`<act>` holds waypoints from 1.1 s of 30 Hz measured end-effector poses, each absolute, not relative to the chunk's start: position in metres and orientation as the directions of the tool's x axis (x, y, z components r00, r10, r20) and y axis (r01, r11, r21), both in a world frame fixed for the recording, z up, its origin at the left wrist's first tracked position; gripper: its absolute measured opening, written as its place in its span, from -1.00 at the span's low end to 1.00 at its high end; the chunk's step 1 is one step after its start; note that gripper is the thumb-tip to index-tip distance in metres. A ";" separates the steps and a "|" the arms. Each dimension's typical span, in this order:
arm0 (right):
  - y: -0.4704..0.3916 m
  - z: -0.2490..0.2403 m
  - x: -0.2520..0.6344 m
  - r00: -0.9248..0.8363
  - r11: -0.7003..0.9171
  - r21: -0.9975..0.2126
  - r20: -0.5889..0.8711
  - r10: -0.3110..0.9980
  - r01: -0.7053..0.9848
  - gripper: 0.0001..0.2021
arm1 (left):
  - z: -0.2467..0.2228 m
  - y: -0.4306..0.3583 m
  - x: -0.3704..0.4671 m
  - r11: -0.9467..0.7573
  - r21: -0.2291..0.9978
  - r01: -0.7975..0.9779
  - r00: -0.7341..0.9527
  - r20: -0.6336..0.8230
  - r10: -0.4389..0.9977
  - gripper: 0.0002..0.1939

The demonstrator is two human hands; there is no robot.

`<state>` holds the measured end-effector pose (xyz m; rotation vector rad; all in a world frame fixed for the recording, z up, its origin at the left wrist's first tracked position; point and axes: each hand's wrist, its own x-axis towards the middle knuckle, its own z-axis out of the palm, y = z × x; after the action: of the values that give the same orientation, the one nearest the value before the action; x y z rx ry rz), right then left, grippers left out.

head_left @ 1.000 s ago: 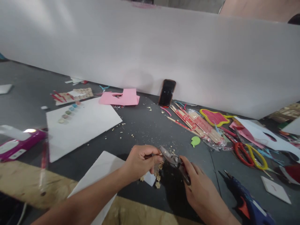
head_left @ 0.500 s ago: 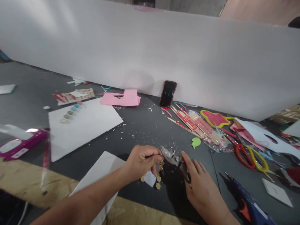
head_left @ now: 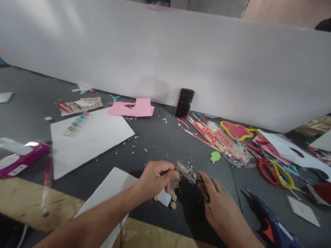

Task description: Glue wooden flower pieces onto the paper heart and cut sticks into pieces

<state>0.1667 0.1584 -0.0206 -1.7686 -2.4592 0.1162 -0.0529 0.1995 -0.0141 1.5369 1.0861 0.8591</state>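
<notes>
My right hand (head_left: 219, 201) is wrapped round the handles of a pair of pruning shears (head_left: 190, 175), their blades pointing left. At the blade tips, my left hand (head_left: 160, 177) pinches something too small to make out between thumb and fingers. Below those fingers lie several small tan flower-shaped pieces (head_left: 173, 196) on the dark table, beside a small white piece of card (head_left: 164, 198). A white sheet (head_left: 111, 186) lies partly under my left forearm. Tiny crumbs are scattered just beyond the shears.
A phone (head_left: 184, 102) leans on the white panel behind. To the right are wooden sticks (head_left: 207, 132), red- and yellow-handled scissors (head_left: 269, 172) and a blue glue gun (head_left: 271, 220). At left lie a large white sheet (head_left: 90, 141), pink foam (head_left: 131, 107) and a purple device (head_left: 23, 158).
The view has shifted slightly, so things on the table sit a little further left. Both hands hold nearly the same pose, with the shears still at the left fingertips.
</notes>
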 end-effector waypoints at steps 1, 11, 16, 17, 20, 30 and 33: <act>0.158 -0.021 0.167 -0.318 0.320 -0.134 0.041 0.947 0.938 -0.35 | -0.014 0.199 -0.053 -0.065 0.978 0.200 0.333 -0.006 0.943 -0.77; 0.161 -0.018 0.164 -0.291 0.291 -0.146 0.018 0.956 0.946 -0.43 | -0.016 0.199 -0.056 -0.219 0.937 0.270 0.337 0.121 0.934 -0.69; 0.163 -0.017 0.163 -0.277 0.275 -0.136 0.002 0.961 0.952 -0.42 | -0.012 0.197 -0.056 -0.151 0.957 0.247 0.349 0.058 0.935 -0.69; 0.162 -0.018 0.164 -0.285 0.280 -0.144 -0.017 0.958 0.949 -0.40 | -0.012 0.197 -0.056 -0.115 0.966 0.232 0.360 0.025 0.933 -0.69; 0.161 -0.019 0.166 -0.297 0.288 -0.148 -0.045 0.954 0.946 -0.31 | -0.012 0.197 -0.056 -0.014 0.983 0.184 0.397 -0.061 0.916 -0.70; 0.157 -0.023 0.166 -0.278 0.265 -0.147 -0.074 0.958 0.953 -0.39 | -0.015 0.198 -0.053 0.024 0.970 0.240 0.356 -0.111 0.928 -0.66; 0.158 -0.022 0.166 -0.288 0.262 -0.209 -0.104 0.952 0.942 -0.40 | -0.015 0.197 -0.054 -0.066 0.969 0.238 0.350 -0.022 0.936 -0.64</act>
<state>0.1656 0.1577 -0.0224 -1.8483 -2.4613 0.3577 -0.0539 0.1970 -0.0155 1.5531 1.0972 0.8252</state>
